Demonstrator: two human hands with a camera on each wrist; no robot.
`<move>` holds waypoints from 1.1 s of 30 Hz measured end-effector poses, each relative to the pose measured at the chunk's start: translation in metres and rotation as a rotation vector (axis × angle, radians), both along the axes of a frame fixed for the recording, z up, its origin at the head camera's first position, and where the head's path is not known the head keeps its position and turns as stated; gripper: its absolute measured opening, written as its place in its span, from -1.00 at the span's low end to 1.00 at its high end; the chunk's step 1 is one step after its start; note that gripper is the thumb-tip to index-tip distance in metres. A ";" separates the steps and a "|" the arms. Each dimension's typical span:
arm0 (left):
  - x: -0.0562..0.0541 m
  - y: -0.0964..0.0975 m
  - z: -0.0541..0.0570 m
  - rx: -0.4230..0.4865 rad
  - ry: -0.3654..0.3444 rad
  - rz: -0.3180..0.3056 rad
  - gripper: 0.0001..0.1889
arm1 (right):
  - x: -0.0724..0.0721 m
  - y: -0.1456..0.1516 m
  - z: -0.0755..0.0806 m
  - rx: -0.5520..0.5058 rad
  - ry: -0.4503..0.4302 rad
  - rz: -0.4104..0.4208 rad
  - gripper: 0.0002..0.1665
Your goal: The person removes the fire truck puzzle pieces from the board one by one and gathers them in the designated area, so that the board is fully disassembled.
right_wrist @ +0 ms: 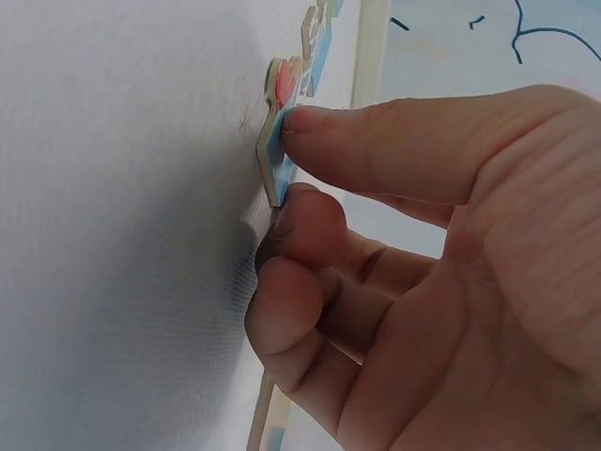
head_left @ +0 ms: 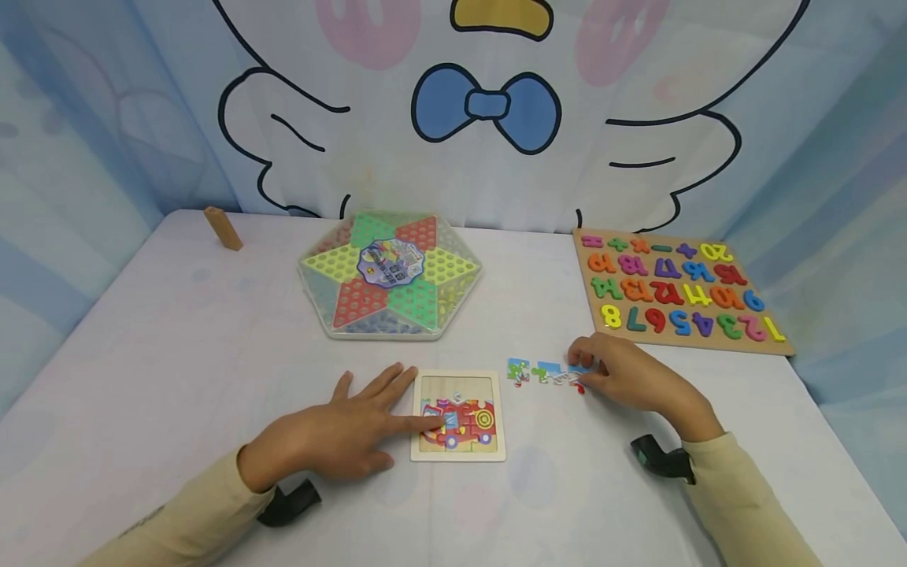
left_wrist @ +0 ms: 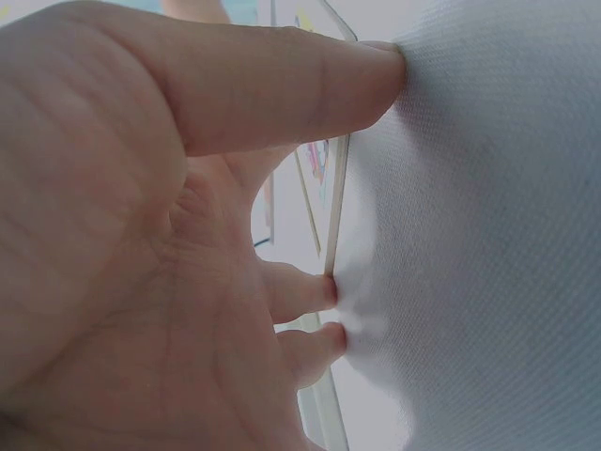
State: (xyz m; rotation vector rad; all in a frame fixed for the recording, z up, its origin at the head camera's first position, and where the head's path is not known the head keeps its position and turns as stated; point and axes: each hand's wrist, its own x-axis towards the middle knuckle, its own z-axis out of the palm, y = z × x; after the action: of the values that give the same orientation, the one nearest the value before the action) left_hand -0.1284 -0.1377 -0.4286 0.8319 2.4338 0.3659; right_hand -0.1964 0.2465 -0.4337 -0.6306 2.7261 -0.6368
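My left hand (head_left: pixel 343 437) spreads its fingers at the left side of a small wooden jigsaw tray (head_left: pixel 436 387). Its index finger rests on the red fire-engine picture (head_left: pixel 468 425) that fills the lower part. In the left wrist view the thumb and other fingertips touch the cloth. To the tray's right, my right hand (head_left: pixel 627 372) pinches a blue-and-red jigsaw piece (right_wrist: pixel 274 150), thumb on its face and curled fingers at its edge. Beside it lie other loose pieces, a green-and-blue one (head_left: pixel 518 369) at the left and another (head_left: pixel 547 371) nearer the hand.
A hexagonal Chinese checkers box (head_left: pixel 390 307) lies behind the tray. At the back right is a board of coloured numbers (head_left: pixel 591 303). A brown wooden block (head_left: pixel 223 228) stands at the far left corner. White cloth (head_left: pixel 453 520) covers the table.
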 end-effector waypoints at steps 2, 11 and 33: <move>0.001 -0.001 0.000 -0.002 -0.001 0.005 -0.26 | -0.001 -0.001 0.000 0.000 0.003 0.005 -0.77; 0.002 -0.004 0.000 -0.011 -0.009 0.019 -0.26 | 0.002 -0.006 0.007 -0.037 0.074 0.013 -0.57; -0.001 -0.005 0.002 -0.010 0.010 -0.045 -0.24 | 0.020 -0.147 0.001 0.003 -0.005 0.462 -0.55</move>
State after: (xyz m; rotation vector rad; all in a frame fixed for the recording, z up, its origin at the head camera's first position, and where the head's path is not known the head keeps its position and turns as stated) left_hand -0.1297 -0.1429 -0.4271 0.8850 2.4200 0.3329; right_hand -0.1767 0.0996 -0.4328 -1.2022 2.4418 -0.5132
